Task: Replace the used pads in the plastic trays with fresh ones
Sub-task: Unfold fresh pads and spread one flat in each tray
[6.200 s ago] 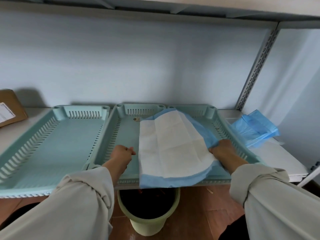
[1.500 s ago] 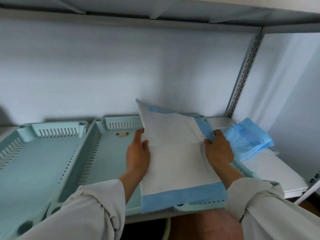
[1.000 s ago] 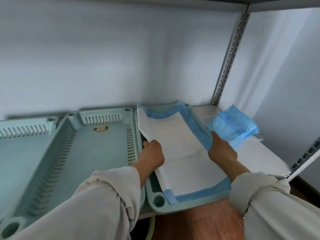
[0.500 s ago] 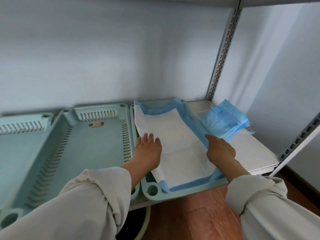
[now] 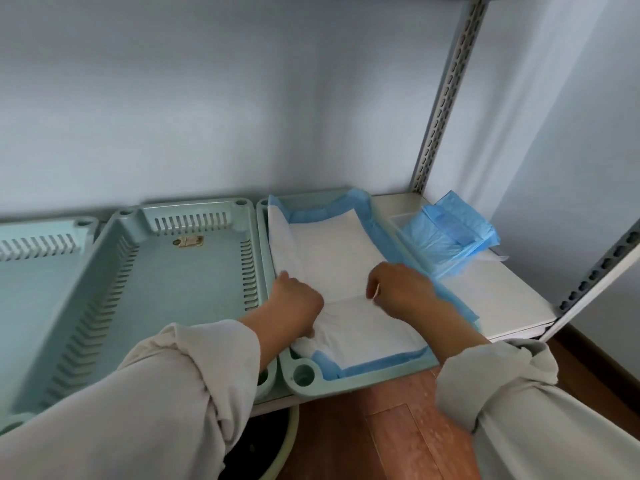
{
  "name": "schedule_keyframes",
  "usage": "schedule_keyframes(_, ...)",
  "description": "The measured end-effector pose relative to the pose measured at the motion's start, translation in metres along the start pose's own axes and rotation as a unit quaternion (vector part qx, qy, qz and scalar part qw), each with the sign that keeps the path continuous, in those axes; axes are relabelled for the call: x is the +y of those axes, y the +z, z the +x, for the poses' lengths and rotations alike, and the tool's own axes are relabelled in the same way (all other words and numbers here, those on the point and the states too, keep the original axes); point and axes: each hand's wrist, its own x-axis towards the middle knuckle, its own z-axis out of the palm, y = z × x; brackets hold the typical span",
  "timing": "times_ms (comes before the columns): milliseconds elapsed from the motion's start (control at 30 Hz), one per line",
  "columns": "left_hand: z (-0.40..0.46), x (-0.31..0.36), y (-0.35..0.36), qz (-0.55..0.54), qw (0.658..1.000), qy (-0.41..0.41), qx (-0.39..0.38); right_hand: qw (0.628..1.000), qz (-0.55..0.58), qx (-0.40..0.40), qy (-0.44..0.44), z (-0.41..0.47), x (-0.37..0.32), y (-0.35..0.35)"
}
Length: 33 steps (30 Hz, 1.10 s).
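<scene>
Viewing order: near to far, as seen by the head camera.
Floor: reddish wooden boards [image 5: 391,441] are seen below the shelf edge; a pale green bin [image 5: 277,455] is partly visible under the trays.
Sleeves: both forearms are covered by pushed-up beige sleeves [image 5: 194,386].
Left hand: the left hand [image 5: 294,311] is placed at the left side of the fresh pad, near its front; the fingers are curled and the pad's bunched left edge is gripped.
Right hand: the right hand [image 5: 401,292] is laid on the pad's middle right; the fingers are bent down onto the white face. Whether a fold is pinched cannot be told.
Fresh pad: the fresh pad [image 5: 339,258], white with a blue border, is lying inside the right tray [image 5: 304,374]; its left side is folded up against the tray wall and its blue edges are raised along the far and right walls.
Middle tray: the middle tray [image 5: 166,285] is just beside it on the left; a small label is noted near its far wall.
Left tray: the left tray [image 5: 34,258] is only partly in view.
Pad stack: folded blue pads [image 5: 450,237] are resting on the white shelf [image 5: 491,296], right of the right tray.
Upright: a slotted metal post [image 5: 446,84] is seen against the wall.
</scene>
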Motion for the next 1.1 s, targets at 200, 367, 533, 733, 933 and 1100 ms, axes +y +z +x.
schedule_keyframes(200, -0.007, 0.012, -0.002, -0.158, 0.971, 0.106, -0.142, 0.917, 0.15, -0.362, -0.08, -0.01, -0.021, 0.026)
schedule_keyframes(367, -0.004, 0.011, -0.001, -0.126, 0.971, 0.098, -0.175, 0.928, 0.036, -0.368, -0.037, -0.007, -0.014, 0.023)
schedule_keyframes(533, -0.008, 0.008, 0.016, -0.039, 0.993, 0.074, -0.081, 0.938, -0.089, -0.333, 0.047, -0.01, 0.012, 0.015)
schedule_keyframes(733, 0.001, 0.005, 0.002, -0.206, 0.976, 0.012, -0.064, 0.988, -0.023, -0.132, 0.075, 0.001, 0.0, 0.012)
schedule_keyframes(933, 0.025, 0.008, 0.002, -0.383, 0.916, -0.118, 0.0, 0.984, 0.069, -0.113, -0.117, 0.024, -0.029, 0.048)
schedule_keyframes(1100, 0.043, 0.008, 0.009, -0.497, 0.842, -0.209, -0.029, 0.989, 0.031, -0.142, 0.035, 0.027, 0.013, 0.063)
